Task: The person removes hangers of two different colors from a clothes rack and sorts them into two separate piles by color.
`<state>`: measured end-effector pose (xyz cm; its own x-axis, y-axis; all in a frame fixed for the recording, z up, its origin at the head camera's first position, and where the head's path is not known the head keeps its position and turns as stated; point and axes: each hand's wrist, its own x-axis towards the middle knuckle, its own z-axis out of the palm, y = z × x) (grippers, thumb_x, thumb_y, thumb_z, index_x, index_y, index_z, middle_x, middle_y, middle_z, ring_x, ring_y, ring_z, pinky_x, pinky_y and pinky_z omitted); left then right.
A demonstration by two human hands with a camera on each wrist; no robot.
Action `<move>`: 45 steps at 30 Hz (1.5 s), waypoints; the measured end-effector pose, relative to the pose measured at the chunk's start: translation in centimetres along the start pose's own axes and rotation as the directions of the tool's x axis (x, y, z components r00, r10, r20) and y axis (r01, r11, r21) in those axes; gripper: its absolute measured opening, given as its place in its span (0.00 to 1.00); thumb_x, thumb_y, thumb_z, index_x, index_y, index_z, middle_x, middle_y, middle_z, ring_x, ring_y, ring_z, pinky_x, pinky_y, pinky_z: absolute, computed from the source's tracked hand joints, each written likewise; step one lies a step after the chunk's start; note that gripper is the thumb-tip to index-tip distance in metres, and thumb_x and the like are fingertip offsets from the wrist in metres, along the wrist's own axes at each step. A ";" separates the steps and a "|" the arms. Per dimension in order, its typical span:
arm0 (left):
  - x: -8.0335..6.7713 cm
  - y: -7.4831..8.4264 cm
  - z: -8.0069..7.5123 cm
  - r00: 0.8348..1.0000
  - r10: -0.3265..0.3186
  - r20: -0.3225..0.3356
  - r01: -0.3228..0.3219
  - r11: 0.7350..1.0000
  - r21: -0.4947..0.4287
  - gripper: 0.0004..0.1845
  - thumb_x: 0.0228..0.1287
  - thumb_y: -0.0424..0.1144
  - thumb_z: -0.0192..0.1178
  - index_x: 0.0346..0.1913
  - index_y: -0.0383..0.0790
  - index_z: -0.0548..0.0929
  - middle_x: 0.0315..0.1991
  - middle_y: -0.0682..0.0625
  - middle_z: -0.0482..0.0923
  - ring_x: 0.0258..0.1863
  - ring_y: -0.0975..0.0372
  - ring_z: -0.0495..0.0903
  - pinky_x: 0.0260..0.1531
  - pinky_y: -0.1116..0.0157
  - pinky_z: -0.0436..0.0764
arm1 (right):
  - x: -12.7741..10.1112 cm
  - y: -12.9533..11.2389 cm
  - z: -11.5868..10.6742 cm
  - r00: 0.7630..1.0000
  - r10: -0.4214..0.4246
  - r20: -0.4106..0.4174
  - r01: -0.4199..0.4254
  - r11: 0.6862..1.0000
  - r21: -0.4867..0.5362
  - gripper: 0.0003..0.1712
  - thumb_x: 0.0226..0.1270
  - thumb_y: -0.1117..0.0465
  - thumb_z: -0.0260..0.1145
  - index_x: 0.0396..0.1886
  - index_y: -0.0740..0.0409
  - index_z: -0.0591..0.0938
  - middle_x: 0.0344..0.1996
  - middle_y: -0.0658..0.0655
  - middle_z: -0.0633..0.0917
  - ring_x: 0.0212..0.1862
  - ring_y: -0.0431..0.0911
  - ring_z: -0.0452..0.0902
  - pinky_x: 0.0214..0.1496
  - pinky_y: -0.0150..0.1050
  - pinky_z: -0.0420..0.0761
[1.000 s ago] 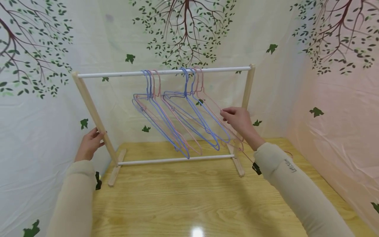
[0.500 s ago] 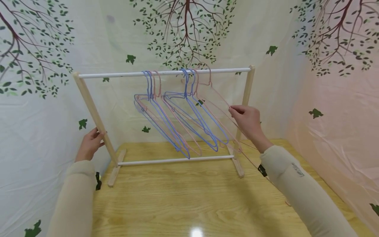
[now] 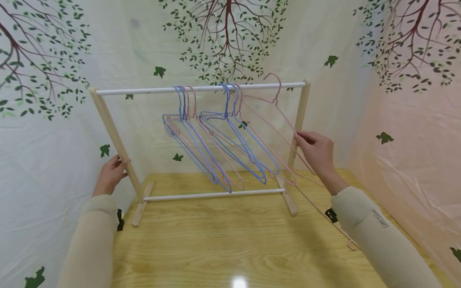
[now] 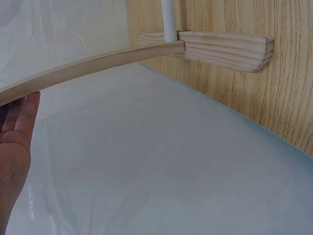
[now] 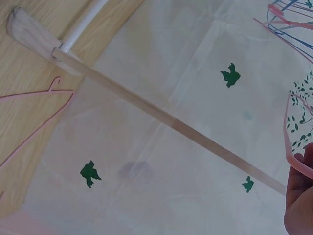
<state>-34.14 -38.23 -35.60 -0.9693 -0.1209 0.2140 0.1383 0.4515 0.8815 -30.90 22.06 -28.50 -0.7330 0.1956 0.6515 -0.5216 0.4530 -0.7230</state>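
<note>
My right hand (image 3: pixel 317 154) pinches a pink hanger (image 3: pixel 287 118) by its sloping shoulder. That hanger's hook stands higher than the white top bar (image 3: pixel 144 91) of the wooden clothes rack, near its right end. In the right wrist view, the fingers (image 5: pixel 299 188) meet the pink hanger (image 5: pixel 287 132) at the frame's edge. My left hand (image 3: pixel 111 176) holds the rack's left post (image 3: pixel 117 140) partway up; the left wrist view has its fingers (image 4: pixel 27 115) against the post (image 4: pixel 93 63). Several blue hangers (image 3: pixel 259 146) and pink hangers (image 3: pixel 230 170) hang in two groups on the bar.
Another pink hanger (image 3: pixel 317 208) lies on the wooden table (image 3: pixel 216 240) at the right, under my forearm; the right wrist view shows this pink hanger (image 5: pixel 36 93) beside the rack's foot (image 5: pixel 32 36). A lower white bar (image 3: pixel 212 195) joins the feet. Leaf-printed sheets (image 3: pixel 381 120) surround the table.
My right hand has moved the pink hanger away from the right-hand group, rightward, and its hook has risen above the bar. My left hand stays at the post.
</note>
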 end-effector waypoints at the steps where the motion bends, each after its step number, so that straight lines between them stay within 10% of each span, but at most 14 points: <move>1: 0.0 0.0 0.0 1.000 0.000 -0.001 0.000 1.000 0.002 0.29 0.81 0.42 0.40 0.76 0.30 0.55 0.64 0.29 0.64 0.51 0.64 0.72 0.47 0.72 0.80 | -0.1 0.2 -0.2 1.000 -0.003 -0.009 0.003 1.000 0.010 0.13 0.66 0.63 0.70 0.45 0.68 0.88 0.37 0.58 0.89 0.30 0.30 0.82 0.34 0.21 0.80; 9: 0.1 -0.1 0.4 0.999 0.008 -0.038 -0.007 1.000 0.025 0.28 0.81 0.42 0.39 0.75 0.29 0.57 0.63 0.28 0.67 0.53 0.59 0.72 0.58 0.53 0.78 | -1.3 0.1 -1.8 0.999 -0.009 -0.039 0.010 1.000 0.021 0.11 0.65 0.67 0.69 0.44 0.70 0.87 0.28 0.38 0.84 0.29 0.33 0.81 0.31 0.21 0.80; 15: 0.1 -0.1 0.5 0.999 0.003 -0.045 -0.002 1.000 0.021 0.28 0.82 0.42 0.38 0.75 0.29 0.56 0.62 0.27 0.66 0.58 0.49 0.70 0.61 0.45 0.73 | -2.8 -1.4 -3.1 1.000 -0.003 -0.020 0.005 0.997 0.078 0.12 0.65 0.70 0.68 0.43 0.76 0.85 0.28 0.42 0.86 0.29 0.34 0.82 0.32 0.21 0.80; 23: -0.1 0.1 0.5 0.999 0.016 -0.048 -0.014 0.999 0.037 0.27 0.81 0.42 0.39 0.74 0.29 0.58 0.61 0.27 0.68 0.55 0.52 0.72 0.57 0.55 0.79 | -4.0 0.9 -4.6 0.998 0.002 -0.059 0.001 0.999 0.037 0.12 0.66 0.68 0.69 0.44 0.73 0.86 0.29 0.40 0.86 0.30 0.31 0.82 0.34 0.21 0.80; 45: -0.5 0.4 0.3 1.000 0.001 -0.016 -0.001 1.000 0.027 0.28 0.82 0.42 0.37 0.76 0.30 0.55 0.64 0.25 0.65 0.62 0.41 0.66 0.62 0.42 0.70 | -8.0 6.3 -10.4 0.975 -0.087 -0.204 0.107 0.990 0.090 0.10 0.60 0.79 0.68 0.42 0.81 0.83 0.29 0.43 0.87 0.30 0.33 0.83 0.31 0.20 0.80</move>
<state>-33.69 -37.71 -35.47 -0.9657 -0.1344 0.2220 0.1338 0.4750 0.8698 -23.80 32.41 -35.92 -0.5804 0.3285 0.7452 -0.6346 0.3911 -0.6666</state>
